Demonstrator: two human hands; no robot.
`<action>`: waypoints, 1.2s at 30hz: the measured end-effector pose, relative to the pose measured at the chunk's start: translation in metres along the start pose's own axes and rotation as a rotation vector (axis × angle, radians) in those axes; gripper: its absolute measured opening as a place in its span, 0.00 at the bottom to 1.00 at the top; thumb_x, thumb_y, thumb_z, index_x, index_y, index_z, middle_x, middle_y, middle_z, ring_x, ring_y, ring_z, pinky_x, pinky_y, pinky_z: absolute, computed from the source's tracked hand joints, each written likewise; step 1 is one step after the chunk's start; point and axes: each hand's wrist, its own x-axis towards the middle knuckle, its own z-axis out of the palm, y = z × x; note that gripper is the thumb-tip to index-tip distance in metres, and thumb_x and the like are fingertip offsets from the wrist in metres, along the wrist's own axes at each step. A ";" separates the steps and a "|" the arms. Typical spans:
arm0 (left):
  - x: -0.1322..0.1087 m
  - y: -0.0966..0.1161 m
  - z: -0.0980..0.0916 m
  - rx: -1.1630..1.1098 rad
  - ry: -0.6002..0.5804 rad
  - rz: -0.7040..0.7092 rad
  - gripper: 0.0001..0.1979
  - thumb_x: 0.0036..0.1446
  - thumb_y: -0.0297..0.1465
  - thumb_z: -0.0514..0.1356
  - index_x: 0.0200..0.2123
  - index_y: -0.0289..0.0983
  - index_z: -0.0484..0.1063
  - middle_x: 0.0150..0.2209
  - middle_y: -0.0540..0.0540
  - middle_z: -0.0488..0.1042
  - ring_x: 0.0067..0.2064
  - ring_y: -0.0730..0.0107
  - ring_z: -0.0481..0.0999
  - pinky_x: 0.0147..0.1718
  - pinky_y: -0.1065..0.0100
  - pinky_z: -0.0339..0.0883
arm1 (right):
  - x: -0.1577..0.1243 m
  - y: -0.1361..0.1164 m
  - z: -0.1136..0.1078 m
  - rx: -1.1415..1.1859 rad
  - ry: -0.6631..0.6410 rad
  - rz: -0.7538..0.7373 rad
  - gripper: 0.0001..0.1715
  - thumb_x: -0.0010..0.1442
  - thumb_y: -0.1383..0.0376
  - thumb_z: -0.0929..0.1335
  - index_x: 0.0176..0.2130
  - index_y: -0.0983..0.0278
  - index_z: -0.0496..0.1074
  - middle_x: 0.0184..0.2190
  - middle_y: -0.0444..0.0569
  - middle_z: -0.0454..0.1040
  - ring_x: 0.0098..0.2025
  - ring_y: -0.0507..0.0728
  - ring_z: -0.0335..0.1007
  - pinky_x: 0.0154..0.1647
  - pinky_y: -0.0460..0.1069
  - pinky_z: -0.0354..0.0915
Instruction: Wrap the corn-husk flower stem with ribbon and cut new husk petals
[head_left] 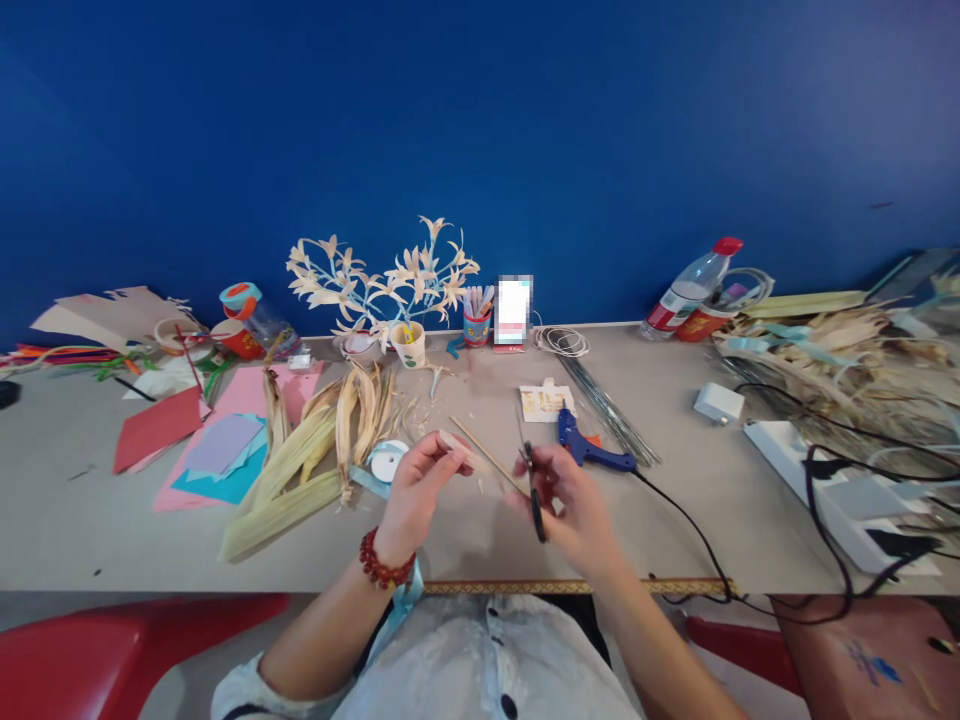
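My left hand, with a red bead bracelet at the wrist, pinches a small pale strip of husk just above the table. My right hand is closed around black-handled scissors, their blades pointing up and away. A thin wooden stick runs slantwise between the two hands; I cannot tell which hand holds it. A roll of light blue ribbon lies just left of my left hand, its tail trailing under my wrist. Dried corn husks lie further left.
A blue glue gun with a black cord lies right of my hands, beside thin wires. Coloured paper sheets are at the left. A husk flower arrangement, a pen cup, a bottle, a power strip and husk piles stand further off.
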 end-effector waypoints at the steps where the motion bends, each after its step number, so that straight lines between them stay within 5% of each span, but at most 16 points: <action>1: 0.000 0.001 0.000 0.004 0.009 0.004 0.06 0.57 0.34 0.62 0.32 0.36 0.73 0.34 0.48 0.73 0.34 0.72 0.71 0.38 0.69 0.67 | -0.007 0.002 -0.002 0.021 -0.096 0.039 0.22 0.48 0.52 0.75 0.34 0.62 0.66 0.25 0.42 0.65 0.24 0.51 0.57 0.22 0.45 0.54; 4: 0.001 0.003 0.001 0.008 0.009 0.018 0.07 0.57 0.34 0.62 0.33 0.36 0.74 0.34 0.47 0.74 0.34 0.71 0.72 0.38 0.68 0.68 | -0.024 0.010 -0.003 0.215 -0.371 0.214 0.29 0.48 0.41 0.71 0.27 0.62 0.63 0.22 0.42 0.65 0.23 0.51 0.60 0.23 0.46 0.56; 7: 0.001 0.004 0.004 0.004 -0.018 0.042 0.07 0.58 0.34 0.61 0.33 0.36 0.75 0.34 0.46 0.75 0.35 0.70 0.73 0.39 0.68 0.68 | -0.034 0.018 0.001 0.304 -0.459 0.328 0.33 0.45 0.37 0.70 0.26 0.62 0.61 0.20 0.41 0.63 0.21 0.51 0.61 0.24 0.46 0.57; 36: -0.005 0.000 0.006 -0.055 -0.115 -0.019 0.06 0.59 0.31 0.60 0.31 0.35 0.72 0.35 0.47 0.76 0.35 0.70 0.75 0.39 0.68 0.70 | -0.033 0.031 0.010 0.258 -0.366 0.342 0.33 0.45 0.40 0.72 0.25 0.62 0.58 0.17 0.39 0.64 0.19 0.48 0.60 0.20 0.43 0.53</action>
